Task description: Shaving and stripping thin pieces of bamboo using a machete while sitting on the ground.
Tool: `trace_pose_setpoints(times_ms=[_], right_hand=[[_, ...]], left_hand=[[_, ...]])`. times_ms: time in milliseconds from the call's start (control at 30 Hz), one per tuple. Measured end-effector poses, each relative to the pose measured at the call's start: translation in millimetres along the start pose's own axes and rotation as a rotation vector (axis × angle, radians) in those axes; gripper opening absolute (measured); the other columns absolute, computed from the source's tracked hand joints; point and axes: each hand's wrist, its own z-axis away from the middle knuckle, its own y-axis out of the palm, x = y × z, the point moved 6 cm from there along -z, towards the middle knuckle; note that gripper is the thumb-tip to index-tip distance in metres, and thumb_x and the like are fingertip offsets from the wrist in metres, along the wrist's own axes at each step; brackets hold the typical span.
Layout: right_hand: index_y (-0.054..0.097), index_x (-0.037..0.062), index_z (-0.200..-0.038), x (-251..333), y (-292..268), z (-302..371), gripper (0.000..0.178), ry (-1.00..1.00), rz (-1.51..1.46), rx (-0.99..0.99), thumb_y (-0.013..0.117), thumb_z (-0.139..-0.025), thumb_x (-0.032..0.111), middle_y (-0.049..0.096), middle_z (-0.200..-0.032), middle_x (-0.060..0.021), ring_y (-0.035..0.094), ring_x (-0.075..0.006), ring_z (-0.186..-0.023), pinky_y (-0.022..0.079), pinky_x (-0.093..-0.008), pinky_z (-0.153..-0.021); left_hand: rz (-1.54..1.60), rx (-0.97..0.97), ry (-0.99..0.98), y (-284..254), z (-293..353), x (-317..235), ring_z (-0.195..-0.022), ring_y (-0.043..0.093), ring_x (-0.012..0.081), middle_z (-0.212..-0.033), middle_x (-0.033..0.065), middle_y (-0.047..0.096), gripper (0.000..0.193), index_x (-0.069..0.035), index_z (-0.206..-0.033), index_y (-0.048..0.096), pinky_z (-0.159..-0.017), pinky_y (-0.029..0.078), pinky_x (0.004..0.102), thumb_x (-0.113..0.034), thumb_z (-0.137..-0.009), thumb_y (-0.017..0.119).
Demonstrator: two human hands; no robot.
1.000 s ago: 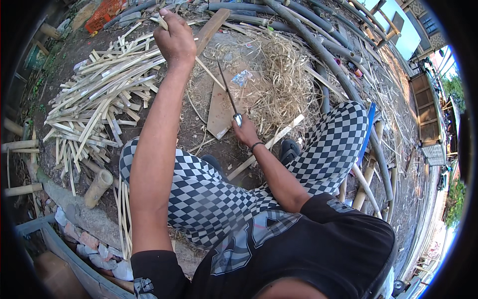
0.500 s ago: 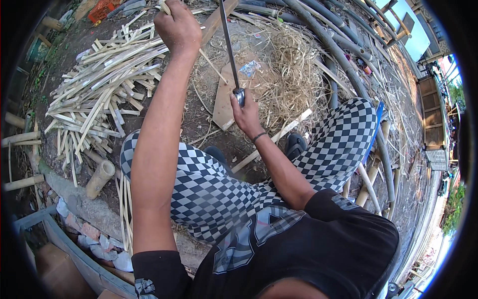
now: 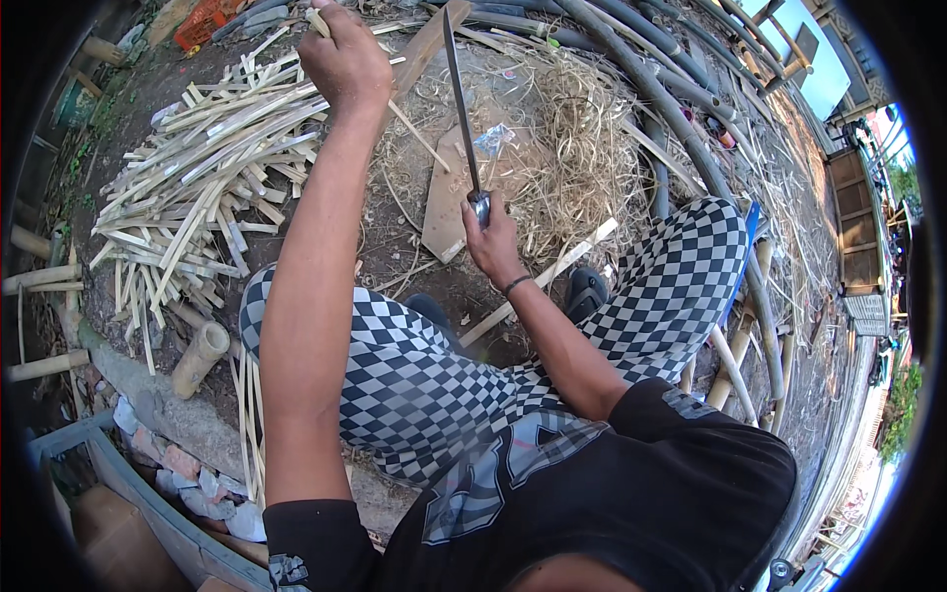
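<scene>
My left hand [image 3: 344, 61], on a stretched-out arm at the top of the view, is closed round a pale bamboo strip [image 3: 318, 22]. Only the strip's end shows above the fist; the rest is hidden. My right hand [image 3: 493, 239] grips the dark handle of a long knife [image 3: 461, 104]. Its narrow blade points up and away from me, beside a wooden plank [image 3: 434, 44]. Under the blade a brown flat board [image 3: 446, 202] lies on the ground, with a thin stick and a shiny wrapper [image 3: 494, 138] on it.
Left of my arm is a big heap of split bamboo strips [image 3: 212, 168]. Curly shavings [image 3: 587, 148] cover the ground on the right. Long grey poles [image 3: 681, 123] run along the far right. A cut bamboo piece [image 3: 200, 360] and rubble [image 3: 202, 493] lie at the lower left.
The knife and my right hand have shifted slightly toward me and to the right. My left fist has moved a little to the left, still holding the strip.
</scene>
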Motion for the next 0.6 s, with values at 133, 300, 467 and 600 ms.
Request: trace_pose_setpoints(times_ms=[133, 300, 467, 600], right_hand=[[0.051, 0.0011, -0.103, -35, 10, 9, 0.031, -0.063, -0.05, -0.056, 0.064, -0.094, 0.027, 0.064, -0.075, -0.0256, 0.066, -0.0448, -0.07, 0.049, -0.0496, -0.061], [0.051, -0.0009, -0.111, -130, 42, 21, 0.047, 0.171, 0.238, 0.149, 0.061, -0.092, 0.04, 0.066, -0.092, -0.0323, 0.064, -0.05, -0.092, 0.05, -0.0566, -0.081], [0.056, -0.0015, -0.113, -135, 53, 21, 0.05, 0.315, 0.048, 0.236, 0.06, -0.09, 0.043, 0.067, -0.098, -0.0303, 0.065, -0.047, -0.096, 0.05, -0.051, -0.086], [0.062, -0.0021, -0.106, -142, 47, 16, 0.049, 0.25, 0.153, 0.201, 0.06, -0.089, 0.043, 0.069, -0.093, -0.0259, 0.067, -0.041, -0.089, 0.051, -0.0464, -0.081]], left_hand=[[0.017, -0.012, -0.035, 6, -1, -3, -0.043, 0.04, 0.0134, -0.049, 0.0019, 0.042, 0.057, -0.008, -0.059, 0.04, -0.043, 0.031, 0.031, -0.04, -0.105, 0.037], [-0.107, 0.017, 0.037, 18, 1, -2, -0.044, 0.042, 0.0128, -0.049, 0.002, 0.044, 0.054, -0.008, -0.062, 0.042, -0.044, 0.033, 0.0305, -0.039, -0.106, 0.037], [0.245, 0.218, -0.101, 11, -4, 6, -0.051, 0.029, 0.0074, -0.062, -0.0048, 0.031, 0.062, -0.013, -0.071, 0.037, -0.047, 0.025, 0.0256, -0.069, -0.097, 0.038], [0.411, 0.449, -0.1, 21, -12, 3, -0.055, 0.034, 0.0112, -0.062, -0.0009, 0.033, 0.065, -0.012, -0.073, 0.037, -0.052, 0.031, 0.0267, -0.073, -0.095, 0.031]])
